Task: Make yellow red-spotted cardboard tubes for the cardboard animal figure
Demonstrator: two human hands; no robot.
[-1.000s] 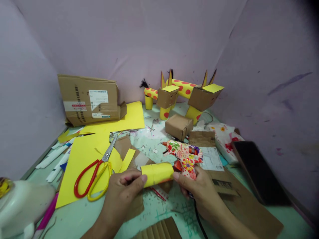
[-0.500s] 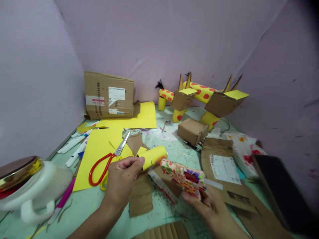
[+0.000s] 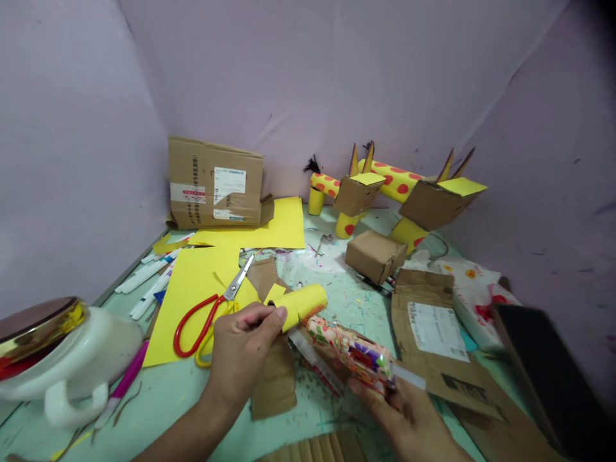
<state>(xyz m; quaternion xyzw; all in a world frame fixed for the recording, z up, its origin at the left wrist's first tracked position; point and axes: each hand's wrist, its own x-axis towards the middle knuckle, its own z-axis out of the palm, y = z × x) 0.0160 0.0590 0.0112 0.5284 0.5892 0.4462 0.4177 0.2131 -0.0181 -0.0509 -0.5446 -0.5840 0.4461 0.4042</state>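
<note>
My left hand (image 3: 250,346) pinches the left end of a yellow paper tube (image 3: 303,303) between thumb and fingers, tilted a little above the table. My right hand (image 3: 402,410) is wrapped around a flower-patterned hot glue gun (image 3: 353,350). A translucent glue stick (image 3: 409,376) pokes out of its back end. The gun's nozzle is at the underside of the tube, near its right end; whether it touches, I cannot tell. Red-handled scissors (image 3: 219,308) lie open on yellow paper (image 3: 176,295), left of my left hand.
Two yellow cardboard animals with red spots (image 3: 356,196) stand at the back right. A small cardboard box (image 3: 375,253), flattened cardboard (image 3: 426,282) and a black phone (image 3: 543,366) are on the right. A white mug (image 3: 115,340), markers (image 3: 149,273) and a larger box (image 3: 192,173) are on the left.
The glue gun's nozzle has shifted slightly left and down along the tube's underside. Both hands keep their holds. The whole view has shifted slightly.
</note>
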